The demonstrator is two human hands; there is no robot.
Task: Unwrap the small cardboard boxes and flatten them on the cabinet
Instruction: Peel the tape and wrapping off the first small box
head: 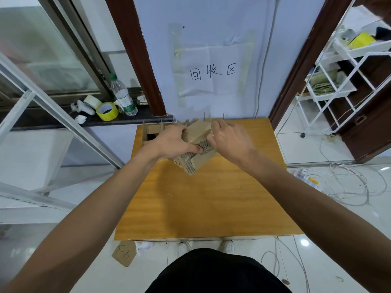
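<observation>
A stack of small brown cardboard boxes sits near the far edge of the orange wooden cabinet top, its corrugated edges facing me. My left hand grips the stack's left side, thumb pressed on the corrugated edge. My right hand grips the top box at its right side, fingers curled over the cardboard. Another open cardboard box stands at the cabinet's far left corner, partly behind my left hand. More cardboard flaps stick up behind the stack.
A wall with a taped paper sign rises behind the cabinet. The window sill at left holds a plastic bottle and yellow tape rolls. A white wire shelf stands at right; cables lie on the floor.
</observation>
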